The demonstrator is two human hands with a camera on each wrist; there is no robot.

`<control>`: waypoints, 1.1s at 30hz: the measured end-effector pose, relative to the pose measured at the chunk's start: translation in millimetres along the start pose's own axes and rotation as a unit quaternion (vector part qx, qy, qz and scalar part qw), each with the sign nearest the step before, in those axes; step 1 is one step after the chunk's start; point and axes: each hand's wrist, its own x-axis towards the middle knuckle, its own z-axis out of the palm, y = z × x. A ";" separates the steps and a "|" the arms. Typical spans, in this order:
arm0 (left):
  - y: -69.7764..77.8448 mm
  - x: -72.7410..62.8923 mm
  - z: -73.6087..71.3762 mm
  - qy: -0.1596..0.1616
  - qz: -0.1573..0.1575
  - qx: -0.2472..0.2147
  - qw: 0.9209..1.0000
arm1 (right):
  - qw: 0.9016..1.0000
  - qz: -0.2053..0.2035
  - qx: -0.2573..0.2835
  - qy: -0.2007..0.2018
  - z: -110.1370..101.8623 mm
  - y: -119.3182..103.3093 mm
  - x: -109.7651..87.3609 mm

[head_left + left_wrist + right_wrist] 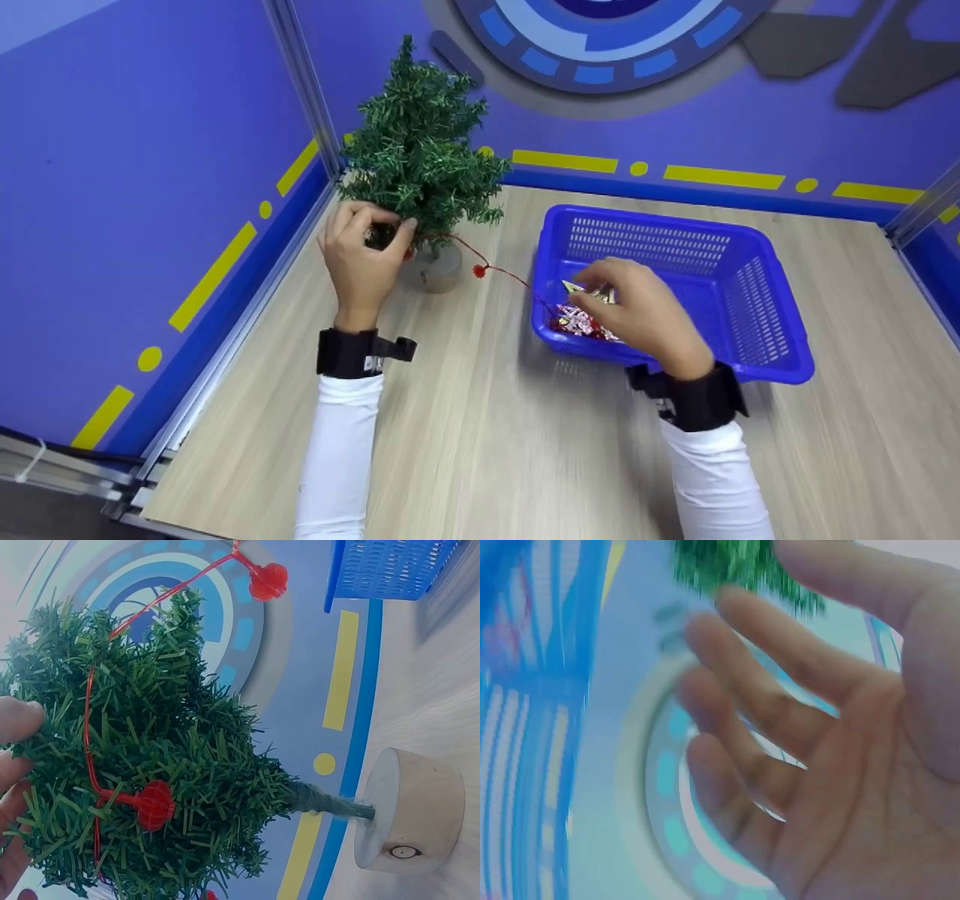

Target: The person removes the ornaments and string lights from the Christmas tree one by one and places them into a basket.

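Note:
A small artificial Christmas tree (424, 142) stands on a round wooden base (420, 810). At its lower left branches, my left hand (364, 247) curls its fingers and thumb round the greenery. A red string (88, 727) with small red lanterns (155, 806) lies across the branches and runs down to the right, into a blue basket (660, 217). Over the basket's near left part hovers my right hand (637, 307), fingers loosely bent, nothing in its palm. Below it are shiny pink-and-white ornaments (577, 321), partly covered by the hand.
Blue printed walls (187, 150) rise behind and to the left of the wooden table (480, 450). A metal post (300, 82) stands in the corner behind the tree. The basket's raised rim surrounds the ornaments.

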 end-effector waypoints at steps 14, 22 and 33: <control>-13.4 3.3 -7.9 0.032 -0.034 -0.100 0.994 | 0.998 -0.002 -0.059 0.024 77.8 -32.7 22.3; -29.1 4.5 -25.6 -0.080 -0.158 -0.028 0.984 | 0.995 -0.028 -0.064 0.073 76.0 -36.0 22.7; -29.4 6.0 -33.4 -0.191 -0.200 -0.003 0.961 | 0.988 -0.059 0.086 0.115 40.0 -47.7 8.2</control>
